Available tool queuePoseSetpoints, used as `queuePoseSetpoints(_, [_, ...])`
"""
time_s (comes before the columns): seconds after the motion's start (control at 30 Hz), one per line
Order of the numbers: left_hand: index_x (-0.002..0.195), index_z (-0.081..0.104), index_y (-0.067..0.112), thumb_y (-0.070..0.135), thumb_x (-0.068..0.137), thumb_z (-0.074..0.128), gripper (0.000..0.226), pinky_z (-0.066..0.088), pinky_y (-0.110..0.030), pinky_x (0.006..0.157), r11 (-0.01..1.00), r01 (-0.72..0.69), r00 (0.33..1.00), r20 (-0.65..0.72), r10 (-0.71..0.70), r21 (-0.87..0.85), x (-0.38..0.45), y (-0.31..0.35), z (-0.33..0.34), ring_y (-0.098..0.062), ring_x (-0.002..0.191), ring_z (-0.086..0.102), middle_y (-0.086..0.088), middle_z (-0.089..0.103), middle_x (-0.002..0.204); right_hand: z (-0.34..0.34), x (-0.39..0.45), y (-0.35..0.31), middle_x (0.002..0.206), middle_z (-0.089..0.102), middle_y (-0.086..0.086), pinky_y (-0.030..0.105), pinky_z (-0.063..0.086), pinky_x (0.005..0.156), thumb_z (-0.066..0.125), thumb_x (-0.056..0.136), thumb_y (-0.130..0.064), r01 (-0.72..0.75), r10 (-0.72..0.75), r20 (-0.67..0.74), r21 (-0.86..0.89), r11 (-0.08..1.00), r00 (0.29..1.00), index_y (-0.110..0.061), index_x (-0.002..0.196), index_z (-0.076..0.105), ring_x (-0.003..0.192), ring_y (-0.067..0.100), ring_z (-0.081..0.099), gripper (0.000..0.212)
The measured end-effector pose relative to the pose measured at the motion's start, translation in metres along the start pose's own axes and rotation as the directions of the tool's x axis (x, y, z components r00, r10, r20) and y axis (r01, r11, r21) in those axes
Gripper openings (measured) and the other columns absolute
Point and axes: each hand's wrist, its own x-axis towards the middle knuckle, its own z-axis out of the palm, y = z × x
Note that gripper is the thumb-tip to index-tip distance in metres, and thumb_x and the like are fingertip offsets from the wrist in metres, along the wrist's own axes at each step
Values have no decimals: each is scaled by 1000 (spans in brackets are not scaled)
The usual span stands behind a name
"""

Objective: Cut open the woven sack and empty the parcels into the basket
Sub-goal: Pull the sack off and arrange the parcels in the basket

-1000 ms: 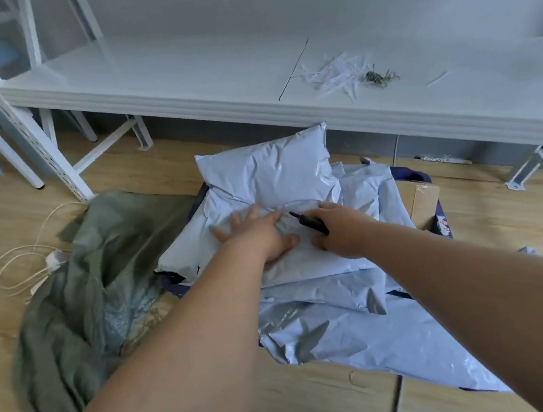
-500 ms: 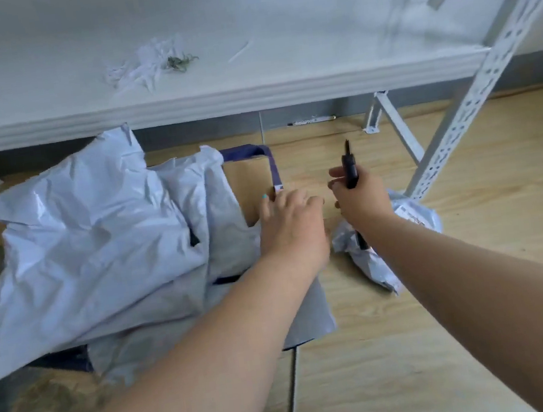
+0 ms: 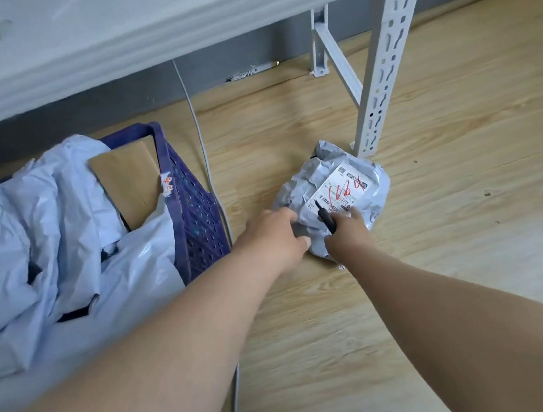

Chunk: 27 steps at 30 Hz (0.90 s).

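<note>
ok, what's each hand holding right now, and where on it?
Right hand grips a black cutter by its handle, tip pointing away over the grey parcel on the floor. Left hand has fingers on the parcel's near-left edge; whether it grips cannot be told.
</note>
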Motion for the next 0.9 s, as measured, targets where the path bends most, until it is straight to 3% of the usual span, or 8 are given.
queuePoseSetpoints(0.13, [142,40,31,42,92,57,54,39,-35,102,999,51,998,27,-51,-9,4,-1,9,-22,133,40,1,38,148,13,13,12,129,52,14,31,53,70,43,80,-6,-255,258,26,276,927,966,-29,113,66,79,21,61,47])
queuePoseSetpoints(0.23, [142,41,30,42,93,56,53,38,-34,103,995,86,994,75,-82,-43,0,-7,17,-21,132,42,2,39,148,18,21,21,95,62,7,33,57,62,49,83,-5,-434,398,179,468,770,900,-28,101,71,65,23,59,36])
queuePoseSetpoints(0.33, [142,41,28,40,93,56,52,39,-32,102,990,114,988,112,-104,-85,-4,-14,22,-19,130,45,4,43,146,24,21,25,82,56,8,26,47,50,52,89,-2,-524,420,314,525,670,851,-23,97,66,57,21,52,27])
queuePoseSetpoints(0.47, [142,41,27,39,94,56,52,38,-33,103,986,131,985,129,-118,-102,-9,-19,25,-18,129,46,4,46,143,31,20,28,82,58,12,38,54,86,60,87,-10,-504,398,310,495,708,864,-6,110,56,81,26,60,24])
queuePoseSetpoints(0.6, [141,42,27,40,94,56,51,40,-32,102,984,125,988,107,-112,-124,-13,-17,23,-18,126,48,4,48,141,21,18,23,80,59,10,34,46,65,64,80,-22,-447,397,210,505,738,893,-7,102,59,67,24,56,26])
queuePoseSetpoints(0.7, [140,43,28,40,93,57,50,41,-32,99,984,107,993,59,-99,-144,-15,-12,20,-19,125,49,5,49,140,11,10,7,72,59,6,34,46,64,66,81,-35,-339,348,99,577,744,932,-9,103,61,60,23,54,34])
queuePoseSetpoints(0.8, [144,35,28,35,93,59,57,40,-34,100,982,60,995,-69,-73,-177,-16,-5,11,-21,129,45,3,43,145,-6,-3,-18,68,57,5,34,47,66,70,74,-46,-244,269,75,694,678,960,-8,106,60,54,21,52,50])
queuePoseSetpoints(0.9, [149,21,27,25,89,65,75,39,-38,101,985,-15,960,-276,-33,-172,-19,-2,-6,-24,134,38,-1,31,150,-31,-22,-47,65,53,6,31,44,57,76,70,-34,-157,158,72,757,634,985,-11,84,58,50,20,49,33])
